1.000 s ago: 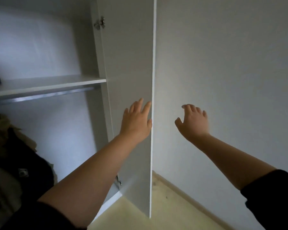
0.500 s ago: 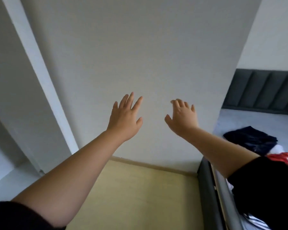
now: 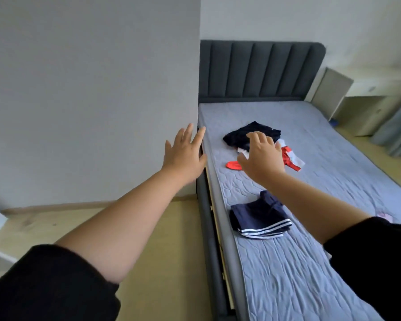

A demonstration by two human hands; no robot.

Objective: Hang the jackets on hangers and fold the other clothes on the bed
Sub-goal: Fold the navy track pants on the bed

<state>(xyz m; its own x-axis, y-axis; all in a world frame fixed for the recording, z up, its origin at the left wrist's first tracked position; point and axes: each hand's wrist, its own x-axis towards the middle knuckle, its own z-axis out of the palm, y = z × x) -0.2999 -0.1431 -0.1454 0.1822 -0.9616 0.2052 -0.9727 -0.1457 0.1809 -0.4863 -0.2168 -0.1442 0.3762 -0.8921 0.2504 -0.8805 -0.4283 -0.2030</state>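
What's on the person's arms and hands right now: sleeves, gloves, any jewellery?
Both arms wear black sleeves, the left sleeve and right sleeve ending near the elbow. The forearms, left hand and right hand are bare: no gloves, watch or rings visible.

1. A bed (image 3: pixel 333 163) with a pale blue quilted mattress cover stands on a light wood floor (image 3: pixel 167 228), its dark grey padded headboard (image 3: pixel 259 68) upright at the far end.
2. A dark navy garment (image 3: pixel 236 135) lies crumpled near the middle of the mattress, touching a red-and-white garment (image 3: pixel 289 156) on its nearer side.
3. Navy shorts (image 3: pixel 257 218) with white stripes along the hem lie near the mattress's left edge, well apart from the other two pieces.
4. A small pink item (image 3: pixel 384 216) shows at the right, mostly hidden.
5. The dark grey bed frame (image 3: pixel 206 228) runs along the mattress's left side, on the floor.
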